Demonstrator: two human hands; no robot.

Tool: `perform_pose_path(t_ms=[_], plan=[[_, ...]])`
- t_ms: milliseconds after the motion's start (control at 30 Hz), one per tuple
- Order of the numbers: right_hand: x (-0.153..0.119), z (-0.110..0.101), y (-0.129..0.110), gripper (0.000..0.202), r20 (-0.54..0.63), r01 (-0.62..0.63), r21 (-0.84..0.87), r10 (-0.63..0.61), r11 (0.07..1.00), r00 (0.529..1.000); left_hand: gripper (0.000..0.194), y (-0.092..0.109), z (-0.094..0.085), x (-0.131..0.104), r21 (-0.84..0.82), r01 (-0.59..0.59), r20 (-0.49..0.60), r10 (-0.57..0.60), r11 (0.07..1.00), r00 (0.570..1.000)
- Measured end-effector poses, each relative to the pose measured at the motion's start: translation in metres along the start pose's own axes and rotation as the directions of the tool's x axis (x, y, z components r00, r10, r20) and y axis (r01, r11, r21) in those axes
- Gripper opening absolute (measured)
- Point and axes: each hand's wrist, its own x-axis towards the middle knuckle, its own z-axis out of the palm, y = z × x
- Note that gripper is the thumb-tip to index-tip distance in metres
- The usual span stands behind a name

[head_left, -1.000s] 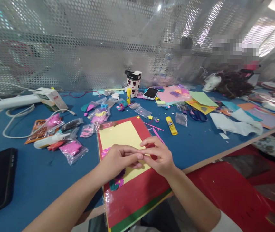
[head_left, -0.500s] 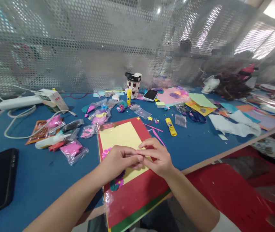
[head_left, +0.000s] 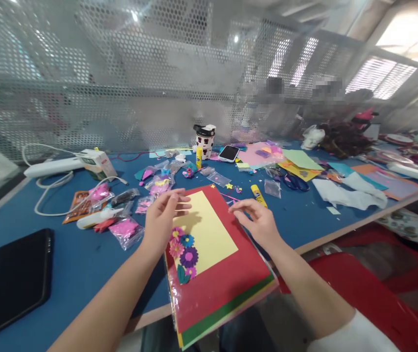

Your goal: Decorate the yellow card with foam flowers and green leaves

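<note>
A pale yellow sheet point(head_left: 212, 232) lies on a red sheet point(head_left: 223, 293), which tops a stack of coloured paper with a clear plastic sleeve at its edge. Pink, blue and purple flower cut-outs point(head_left: 189, 256) and a dark green leaf point(head_left: 182, 275) line the yellow sheet's lower left side. My left hand point(head_left: 162, 215) is over its upper left edge, fingers stretched out and holding nothing. To the right, my right hand point(head_left: 258, 222) hovers by the red sheet's edge, fingers loosely bent and apart, with nothing visible in them. A yellow glue stick point(head_left: 258, 195) lies just beyond it.
Small plastic bags of craft pieces point(head_left: 126, 230) spread across the left. A black tablet point(head_left: 16, 278) lies near left. Toward the back stand a patterned cup point(head_left: 205, 142) and a second glue stick point(head_left: 199, 158), beside a phone point(head_left: 229, 153). Dark-handled scissors point(head_left: 297, 183) and white paper point(head_left: 341, 193) are at right.
My hands, together over the yellow sheet before, have moved apart: the left went up and left, the right moved right. The flower cut-outs are now uncovered, and the view has shifted slightly.
</note>
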Motion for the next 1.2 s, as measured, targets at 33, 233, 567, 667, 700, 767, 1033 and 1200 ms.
perform_pose_path(t_ms=[33,233,567,667,700,767,1033,1200], plan=[[0.004,-0.001,0.003,0.009,0.038,-0.027,0.029,0.026,0.999,0.999,0.031,0.000,-0.003,0.003,-0.009,-0.032,-0.036,0.032,0.999,0.999],[0.044,0.009,0.023,0.032,0.281,-0.065,-0.173,0.112,0.983,0.953,0.030,0.000,-0.033,0.030,0.071,-0.198,-0.309,0.210,0.978,0.928],[0.112,0.093,0.031,0.024,0.469,0.206,-0.500,0.063,0.841,0.881,0.033,-0.009,-0.079,0.049,0.641,-0.214,-0.168,0.407,0.737,0.898],[0.116,0.116,0.033,0.021,0.538,0.280,-0.528,0.061,0.801,0.841,0.034,-0.009,-0.088,0.048,0.784,-0.150,-0.106,0.367,0.603,0.924],[0.116,0.119,0.034,0.020,0.551,0.293,-0.533,0.062,0.794,0.833,0.031,-0.010,-0.090,0.047,0.827,-0.132,-0.071,0.336,0.546,0.939],[0.116,0.121,0.036,0.017,0.557,0.297,-0.536,0.066,0.791,0.828,0.023,-0.014,-0.092,0.044,0.898,-0.103,-0.016,0.266,0.427,0.964],[0.128,0.120,0.054,0.015,0.388,0.044,-0.377,0.114,0.925,0.915,0.027,-0.031,-0.085,0.041,0.988,-0.019,0.003,0.107,0.151,0.994],[0.122,0.122,0.057,0.038,0.253,-0.146,-0.105,0.168,0.984,0.953,0.035,-0.036,-0.078,0.037,0.991,-0.024,0.006,0.131,0.132,0.991]])
